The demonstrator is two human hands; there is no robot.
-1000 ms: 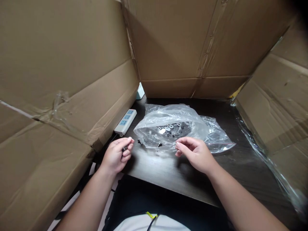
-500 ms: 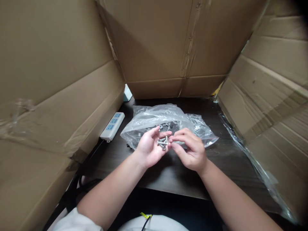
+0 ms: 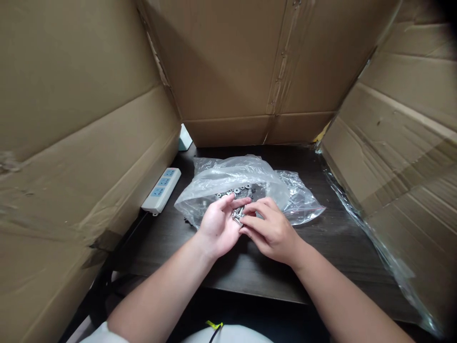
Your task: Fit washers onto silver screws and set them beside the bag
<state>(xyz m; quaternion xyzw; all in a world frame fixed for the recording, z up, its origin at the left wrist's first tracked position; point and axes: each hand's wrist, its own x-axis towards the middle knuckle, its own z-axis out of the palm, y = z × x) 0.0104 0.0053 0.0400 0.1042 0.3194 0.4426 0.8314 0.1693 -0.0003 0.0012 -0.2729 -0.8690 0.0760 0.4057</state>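
Though probably light, hard and slippery, likely best pinched by the shank: metal screws, loose on the spread, upturned left hand, with right hand curled against them, any pinch impossible to confirm.

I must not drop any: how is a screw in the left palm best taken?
Probably by its shank, pinched from above and right. The screws lie loose on the upturned left hand, some slim shanks exposed, with the right hand on that side.
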